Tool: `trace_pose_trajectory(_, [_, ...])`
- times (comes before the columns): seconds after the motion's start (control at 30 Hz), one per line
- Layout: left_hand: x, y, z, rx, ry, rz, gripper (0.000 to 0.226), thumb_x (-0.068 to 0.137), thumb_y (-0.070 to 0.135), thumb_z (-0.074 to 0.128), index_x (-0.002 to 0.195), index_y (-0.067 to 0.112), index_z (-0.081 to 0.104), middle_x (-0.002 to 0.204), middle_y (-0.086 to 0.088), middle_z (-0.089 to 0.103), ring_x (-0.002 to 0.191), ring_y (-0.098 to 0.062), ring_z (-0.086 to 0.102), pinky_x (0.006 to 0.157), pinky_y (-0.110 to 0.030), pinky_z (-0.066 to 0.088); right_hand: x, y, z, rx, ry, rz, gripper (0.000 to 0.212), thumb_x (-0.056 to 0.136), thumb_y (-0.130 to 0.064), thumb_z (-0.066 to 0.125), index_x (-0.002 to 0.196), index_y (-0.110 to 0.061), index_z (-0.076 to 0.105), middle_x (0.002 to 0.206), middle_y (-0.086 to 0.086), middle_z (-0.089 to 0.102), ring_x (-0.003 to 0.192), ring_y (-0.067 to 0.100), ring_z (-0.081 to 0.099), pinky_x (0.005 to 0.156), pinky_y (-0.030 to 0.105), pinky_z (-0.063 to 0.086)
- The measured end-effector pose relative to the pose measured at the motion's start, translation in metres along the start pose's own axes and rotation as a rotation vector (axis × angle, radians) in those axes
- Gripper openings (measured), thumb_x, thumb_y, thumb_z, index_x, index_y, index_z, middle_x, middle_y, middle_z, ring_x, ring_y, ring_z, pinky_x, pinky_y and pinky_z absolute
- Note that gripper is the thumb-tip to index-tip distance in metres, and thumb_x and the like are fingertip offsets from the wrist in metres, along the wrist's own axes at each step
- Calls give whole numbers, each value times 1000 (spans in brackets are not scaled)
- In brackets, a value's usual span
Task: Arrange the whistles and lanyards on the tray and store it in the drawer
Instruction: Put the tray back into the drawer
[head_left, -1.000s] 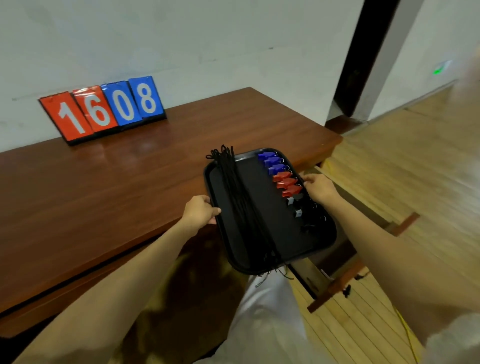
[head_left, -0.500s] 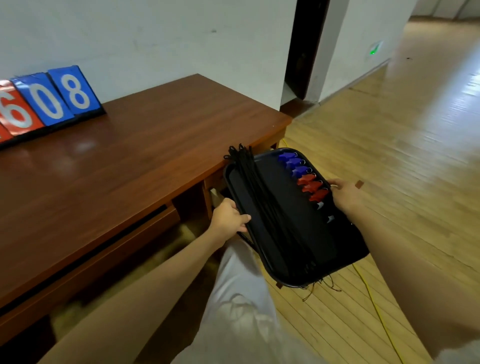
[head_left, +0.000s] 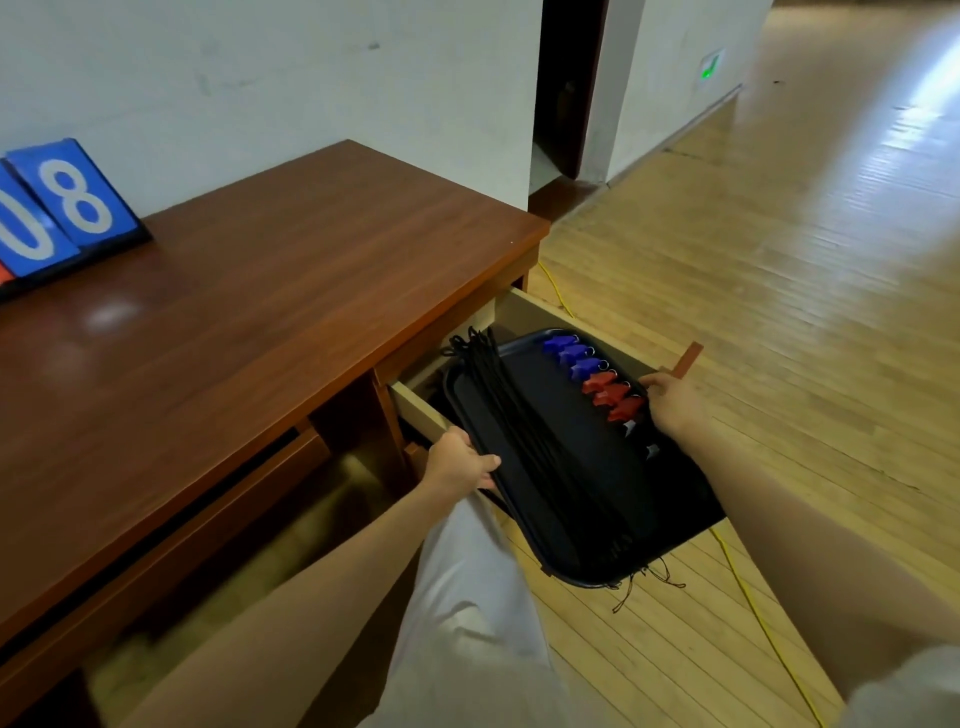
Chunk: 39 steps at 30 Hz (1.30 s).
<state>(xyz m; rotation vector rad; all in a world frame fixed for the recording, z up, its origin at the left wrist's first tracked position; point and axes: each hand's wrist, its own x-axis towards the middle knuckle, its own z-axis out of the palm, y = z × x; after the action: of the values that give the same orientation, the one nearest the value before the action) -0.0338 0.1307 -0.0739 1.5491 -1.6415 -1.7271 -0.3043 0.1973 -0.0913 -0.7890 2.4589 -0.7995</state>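
Tray (head_left: 545, 415) between both hands, over drawer (head_left: 415, 410)

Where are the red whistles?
In the head view, right of centre, the red whistles lie on the black tray between the blue whistles and the right hand, over the open drawer.

The tray (head_left: 571, 467) covers most of the mouth of the open drawer (head_left: 540, 312), leaving only narrow gaps along the walls. The left hand (head_left: 462, 465) grips the rim just beside the drawer's left wall. The surface (head_left: 260, 322) overhangs the drawer's far end. Past the right hand (head_left: 672, 402), the floor (head_left: 779, 312) lies open, crossed by a yellow cable (head_left: 753, 608).
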Motion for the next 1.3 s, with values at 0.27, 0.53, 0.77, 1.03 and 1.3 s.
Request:
trace_pose_trajectory(0.27, [26,-1,-2,29,2,-24,28,86,-4,61,109,4,45,113,-20,61,99,-32,66,78,-35,58,25,-4,18,-35,-50,18,44,93,0,34,129,-12,55,128,13,59,109,29,61,93,41,52])
trace_pose_trajectory(0.53, [53,1,-7,62,34,-61,19,86,0,62,84,14,50,101,-13,64,89,-26,68,82,-38,58,48,-12,31,-66,-58,7,45,94,0,32,130,-12,55,134,13,56,117,30,57,96,40,50])
trace_pose_trajectory(0.77, [75,4,-14,27,41,-119,17,87,1,61,101,7,52,100,-11,62,84,-20,66,83,-34,57,75,-24,42,-88,-102,6,47,93,3,32,131,-12,54,137,13,54,122,30,54,99,42,48])
trace_pose_trajectory(1.03, [95,6,-18,-31,84,-163,49,87,-1,60,133,0,41,118,-17,57,99,-26,63,79,-27,54,100,-41,59,-98,-125,-12,47,94,4,33,132,-13,54,137,13,54,121,29,55,96,40,51])
trace_pose_trajectory(1.3, [114,7,-18,-79,100,-188,56,87,-1,62,137,0,37,107,-13,58,84,-18,63,76,-25,55,127,-56,70,-119,-132,-22,49,93,5,33,132,-13,55,136,12,53,119,29,55,91,36,51])
